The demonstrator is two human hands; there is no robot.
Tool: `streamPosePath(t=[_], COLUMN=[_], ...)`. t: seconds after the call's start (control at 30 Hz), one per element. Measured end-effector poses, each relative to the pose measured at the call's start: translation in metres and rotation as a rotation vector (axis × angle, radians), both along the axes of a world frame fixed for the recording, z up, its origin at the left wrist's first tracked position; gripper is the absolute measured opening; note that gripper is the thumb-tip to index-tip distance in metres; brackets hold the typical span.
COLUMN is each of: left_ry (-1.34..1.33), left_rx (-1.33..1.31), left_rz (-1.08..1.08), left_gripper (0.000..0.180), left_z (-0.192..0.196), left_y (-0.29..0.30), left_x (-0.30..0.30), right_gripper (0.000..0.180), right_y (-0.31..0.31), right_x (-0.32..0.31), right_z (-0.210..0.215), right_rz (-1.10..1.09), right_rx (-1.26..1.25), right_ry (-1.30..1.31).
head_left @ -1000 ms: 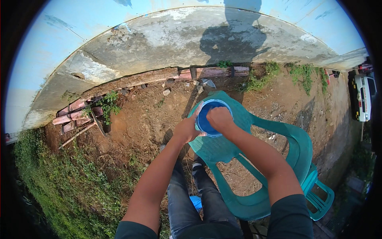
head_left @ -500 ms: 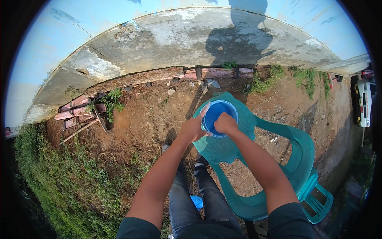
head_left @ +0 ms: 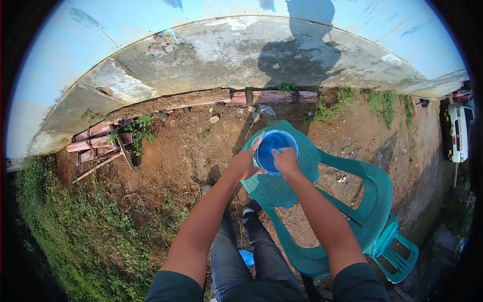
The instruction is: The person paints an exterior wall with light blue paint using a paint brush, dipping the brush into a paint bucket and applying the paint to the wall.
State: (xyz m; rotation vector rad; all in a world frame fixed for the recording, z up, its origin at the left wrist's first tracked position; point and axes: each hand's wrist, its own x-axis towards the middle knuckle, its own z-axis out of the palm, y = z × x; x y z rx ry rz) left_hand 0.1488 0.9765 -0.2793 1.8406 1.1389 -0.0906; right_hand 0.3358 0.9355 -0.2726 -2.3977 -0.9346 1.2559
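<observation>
A small round bucket (head_left: 294, 137), blue inside with a pale rim, rests on the seat of a green plastic armchair (head_left: 307, 151). Curled round the bucket's left side, my left hand (head_left: 244, 162) grips it with fingers and thumb apart along the wall. My right hand (head_left: 286, 160) is closed in a fist over the bucket's right part, knuckles up. Whatever it holds is mostly hidden; only a small pale tip shows by the thumb. Blue stuff fills the bottom of the bucket, but I cannot tell how deep it is.
Ahead rises a weathered concrete wall base (head_left: 211, 55), pale blue above. Old timber beams (head_left: 171, 103) lie along its foot. Weeds (head_left: 90, 226) cover the ground at left. Behind the chair stands a small green stool (head_left: 397, 256). A white vehicle (head_left: 459, 132) is at far right.
My right hand has come up and back a little inside the bucket, so more of the blue interior shows. My left hand keeps its grip. The whole view has shifted slightly.
</observation>
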Motion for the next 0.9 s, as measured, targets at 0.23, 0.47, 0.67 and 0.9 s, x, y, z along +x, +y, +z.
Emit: streamPosePath(t=[0.23,0.47,0.67,0.9], left_ry=[0.032,0.049,0.08,0.04], left_rx=[-0.037,-0.104,-0.134,-0.099], left_rz=[0.0,0.002,0.015,0.041], left_gripper=[0.137,0.137,0.137,0.138], left_z=[0.011,0.015,0.014,0.011], left_y=[-0.002,-0.001,0.0,0.001], left_x=[0.001,0.001,0.003,0.007], right_gripper=[0.02,0.017,0.017,0.013], right_y=[0.001,0.013,0.024,0.022], right_x=[0.003,-0.008,-0.021,0.0], right_z=[0.039,0.017,-0.001,0.015], right_rz=[0.532,0.695,0.806,1.243], right_rx=[0.054,-0.01,0.059,0.183], right_ry=[-0.362,-0.475,-0.565,-0.608])
